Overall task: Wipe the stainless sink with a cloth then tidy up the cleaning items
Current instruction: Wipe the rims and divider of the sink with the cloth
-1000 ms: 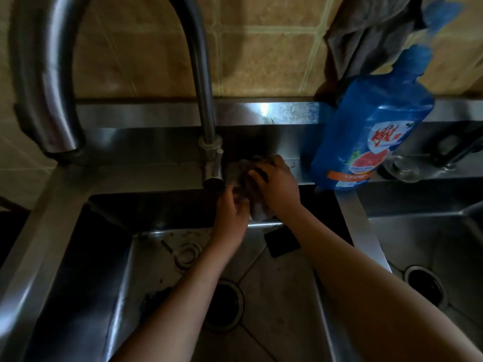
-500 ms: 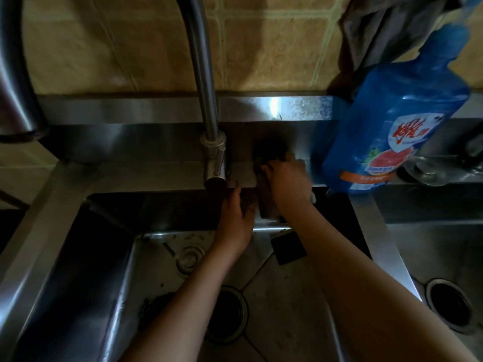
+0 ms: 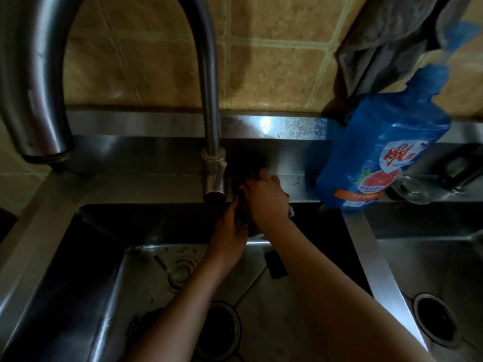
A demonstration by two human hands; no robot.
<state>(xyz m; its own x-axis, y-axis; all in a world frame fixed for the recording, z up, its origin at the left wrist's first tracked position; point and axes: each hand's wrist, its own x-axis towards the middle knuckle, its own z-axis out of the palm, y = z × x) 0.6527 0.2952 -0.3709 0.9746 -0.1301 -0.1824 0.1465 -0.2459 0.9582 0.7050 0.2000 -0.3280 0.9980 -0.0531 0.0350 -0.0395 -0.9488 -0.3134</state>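
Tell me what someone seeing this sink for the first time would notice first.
Probably the big curved steel faucet arching over the left basin, and the bright blue detergent bottle leaning on the ledge at right. Beside the faucet base, the left hand and right hand press a dark cloth against the back rim.

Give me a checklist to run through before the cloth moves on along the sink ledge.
1. Cloth under right hand: ok.
2. Left hand on the cloth too: cannot tell, too dark.
3. Faucet base beside the hands, apart from them: ok.
4. Ledge clear rightward: not ok, blue detergent bottle stands there.
5. Water off: ok, none runs from the spout.
6. Basin floor clean: not ok, dark debris.
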